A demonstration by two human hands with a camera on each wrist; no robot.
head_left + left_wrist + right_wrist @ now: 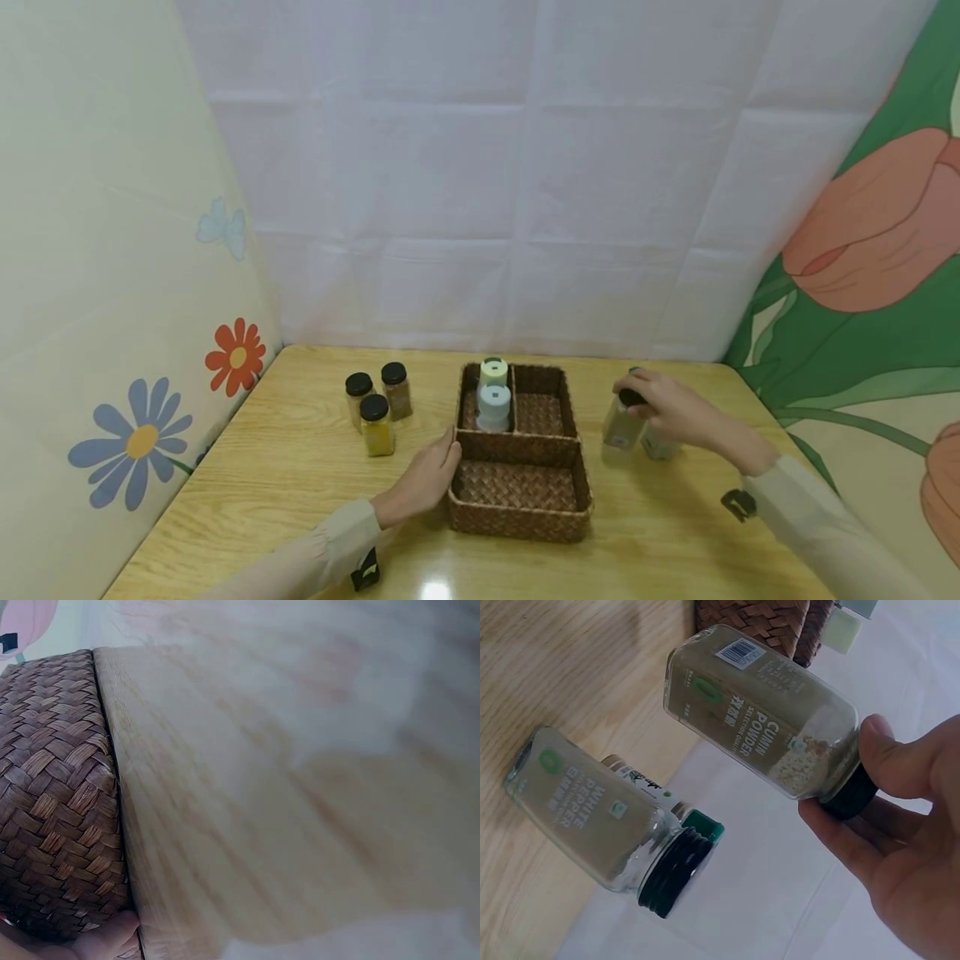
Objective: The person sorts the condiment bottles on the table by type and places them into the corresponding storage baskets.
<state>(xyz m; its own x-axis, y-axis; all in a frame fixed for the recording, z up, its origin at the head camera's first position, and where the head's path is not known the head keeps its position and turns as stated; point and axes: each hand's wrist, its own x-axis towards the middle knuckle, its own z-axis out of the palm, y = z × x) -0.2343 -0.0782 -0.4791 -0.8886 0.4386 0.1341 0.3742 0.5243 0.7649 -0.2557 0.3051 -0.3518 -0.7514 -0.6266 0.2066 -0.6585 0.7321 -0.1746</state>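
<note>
A brown woven basket (521, 521) with three compartments stands on the table. My left hand (423, 479) holds its left side, a fingertip (111, 934) against the weave in the left wrist view. My right hand (675, 412) pinches the black cap of a cumin powder jar (761, 712), tilted and lifted to the right of the basket. Beside it are a white pepper jar (592, 810) with a black cap and, partly hidden behind that, a green-capped container (703, 825). Two pale-capped bottles (493, 408) stand in the basket's back left compartment.
Left of the basket, three black-capped spice jars (377, 437) stand close together on the wooden table (300, 467). A white cloth (450, 183) hangs behind the table, with flower-printed cloths (135, 333) at both sides.
</note>
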